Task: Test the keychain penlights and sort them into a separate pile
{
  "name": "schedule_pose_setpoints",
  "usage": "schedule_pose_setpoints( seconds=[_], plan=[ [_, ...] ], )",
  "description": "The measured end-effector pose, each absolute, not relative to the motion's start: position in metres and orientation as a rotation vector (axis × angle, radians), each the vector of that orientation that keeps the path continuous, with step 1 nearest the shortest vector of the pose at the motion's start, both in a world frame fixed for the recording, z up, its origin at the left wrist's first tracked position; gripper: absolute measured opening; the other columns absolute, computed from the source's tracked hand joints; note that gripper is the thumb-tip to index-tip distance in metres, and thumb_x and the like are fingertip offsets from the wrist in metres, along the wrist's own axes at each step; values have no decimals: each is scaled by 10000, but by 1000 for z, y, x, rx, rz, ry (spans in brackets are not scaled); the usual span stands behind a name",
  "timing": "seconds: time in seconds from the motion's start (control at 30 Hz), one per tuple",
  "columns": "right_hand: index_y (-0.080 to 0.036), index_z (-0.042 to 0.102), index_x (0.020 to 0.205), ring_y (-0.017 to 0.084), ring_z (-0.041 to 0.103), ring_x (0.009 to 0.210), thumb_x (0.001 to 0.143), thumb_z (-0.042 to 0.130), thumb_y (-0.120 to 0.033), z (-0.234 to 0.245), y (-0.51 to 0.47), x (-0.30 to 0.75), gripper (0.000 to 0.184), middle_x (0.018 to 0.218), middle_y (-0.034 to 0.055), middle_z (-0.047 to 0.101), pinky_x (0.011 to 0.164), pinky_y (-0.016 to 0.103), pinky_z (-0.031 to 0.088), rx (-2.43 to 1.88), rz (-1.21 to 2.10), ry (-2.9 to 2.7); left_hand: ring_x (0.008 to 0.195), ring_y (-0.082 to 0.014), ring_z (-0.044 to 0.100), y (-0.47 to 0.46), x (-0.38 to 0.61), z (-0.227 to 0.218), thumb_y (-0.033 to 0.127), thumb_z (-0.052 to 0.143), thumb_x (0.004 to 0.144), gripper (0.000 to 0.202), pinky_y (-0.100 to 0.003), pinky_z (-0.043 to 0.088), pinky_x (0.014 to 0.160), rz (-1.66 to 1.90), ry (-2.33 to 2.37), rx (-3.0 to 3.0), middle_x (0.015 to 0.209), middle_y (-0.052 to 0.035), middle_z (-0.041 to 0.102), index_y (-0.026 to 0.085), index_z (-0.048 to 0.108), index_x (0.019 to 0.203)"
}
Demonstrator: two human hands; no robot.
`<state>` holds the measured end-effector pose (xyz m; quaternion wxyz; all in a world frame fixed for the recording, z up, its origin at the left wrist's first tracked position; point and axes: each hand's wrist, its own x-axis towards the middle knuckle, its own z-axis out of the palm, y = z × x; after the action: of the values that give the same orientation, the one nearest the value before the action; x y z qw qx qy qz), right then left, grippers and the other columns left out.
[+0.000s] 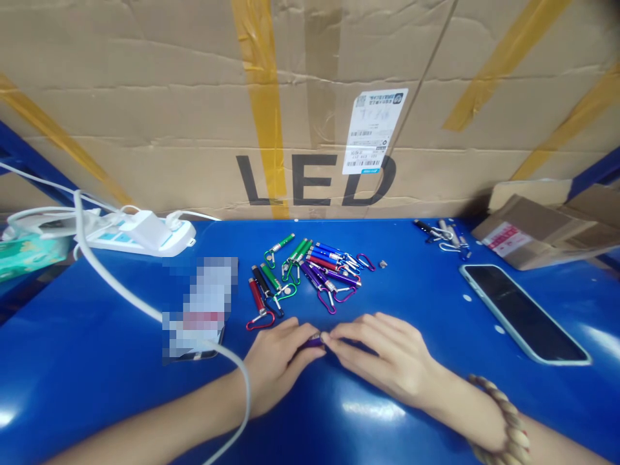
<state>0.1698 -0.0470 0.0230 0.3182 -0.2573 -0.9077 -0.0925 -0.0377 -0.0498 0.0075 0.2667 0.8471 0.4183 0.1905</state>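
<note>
My left hand (278,355) is closed around a small purple keychain flashlight (312,342), most of which its fingers hide. At the flashlight's right end, the thumb and index finger of my right hand (382,352) pinch together. A silvery bit shows there, too small to name. Just beyond my hands lies a loose group of similar metal flashlights with carabiner clips: a red one (254,295), a black one (260,281), green ones (271,276), blue ones (329,250) and purple ones (317,276). Small round silver pieces (287,290) lie among them.
A phone with a pale case (526,313) lies at the right; a blurred-out phone (206,310) lies left. A white cable (130,294) loops past my left forearm from a power strip (140,236). More flashlights (443,234) lie near a small carton (523,232). A large cardboard box (194,129) stands behind.
</note>
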Motion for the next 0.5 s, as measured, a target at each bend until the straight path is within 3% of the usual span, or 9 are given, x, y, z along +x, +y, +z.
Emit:
schedule_pose_setpoints(
  seconds=[0.13, 0.37, 0.5],
  plan=[
    [-180, 648, 790, 74, 531, 576, 873, 563, -153, 24, -47, 168, 122, 786, -8, 694, 508, 251, 350, -686, -200, -2352, 642, -121, 526, -50, -38, 8, 348, 306, 959, 303, -208, 416, 604, 519, 1121, 2247, 703, 6, 533, 200, 558, 876],
    [-182, 677, 958, 90, 599, 688, 855, 578, -236, 22, -44, 163, 153, 981, 67, 645, 600, 206, 495, -762, 198, -2309, 658, -137, 521, -49, -38, 5, 313, 323, 944, 269, -238, 404, 633, 491, 1162, 2146, 709, 4, 505, 190, 533, 828],
    [-178, 683, 948, 93, 611, 718, 843, 584, -191, 25, -33, 170, 145, 879, 41, 649, 629, 197, 508, -721, 395, -2210, 661, -127, 508, -50, -38, 6, 261, 342, 925, 201, -233, 397, 642, 553, 1164, 2070, 713, 11, 508, 195, 502, 824]
  ],
)
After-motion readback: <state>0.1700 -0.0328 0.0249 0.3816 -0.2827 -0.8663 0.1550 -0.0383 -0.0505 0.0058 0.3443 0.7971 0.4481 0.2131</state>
